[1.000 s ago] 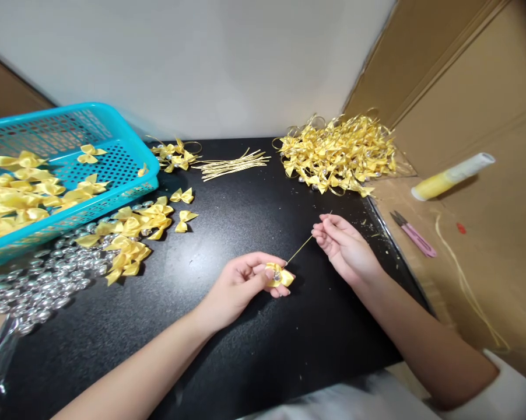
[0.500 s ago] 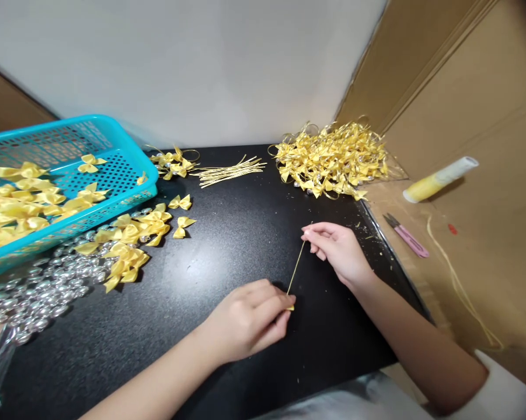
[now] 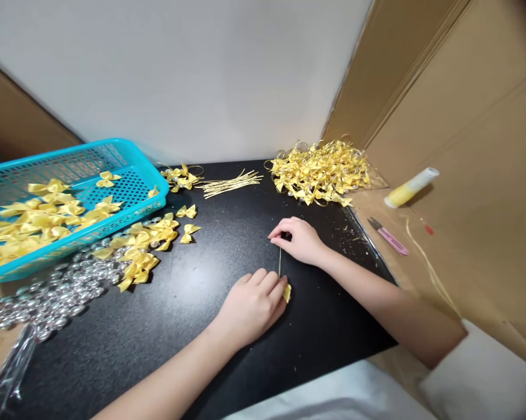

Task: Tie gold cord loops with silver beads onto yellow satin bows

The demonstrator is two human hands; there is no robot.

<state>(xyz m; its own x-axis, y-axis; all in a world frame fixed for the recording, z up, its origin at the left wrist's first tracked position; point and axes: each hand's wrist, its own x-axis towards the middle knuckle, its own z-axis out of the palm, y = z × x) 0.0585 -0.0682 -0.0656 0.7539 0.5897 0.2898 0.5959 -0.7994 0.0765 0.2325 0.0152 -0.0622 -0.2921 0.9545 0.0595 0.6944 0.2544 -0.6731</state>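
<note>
Low on the black table (image 3: 228, 233), my left hand (image 3: 256, 303) is closed on a yellow bow (image 3: 287, 293), part of which sticks out beside its fingertips. A thin gold cord (image 3: 280, 262) runs up from that hand. My right hand (image 3: 298, 239) pinches the upper part of the cord between thumb and forefinger. The short length between the two hands looks straight. Most of the bow is hidden by my left fingers.
A turquoise basket (image 3: 147, 198) of yellow bows stands left, with silver beads (image 3: 66, 291) and loose bows (image 3: 138, 265) before it. Gold cords (image 3: 232, 183) and finished bow pieces (image 3: 319, 172) lie behind. Pink snips (image 3: 389, 238) and a tube (image 3: 411, 188) are right.
My right hand has moved left, nearer to above my left hand, and the cord now runs nearly upright. More of the bow shows at my left fingertips. The view has shifted slightly.
</note>
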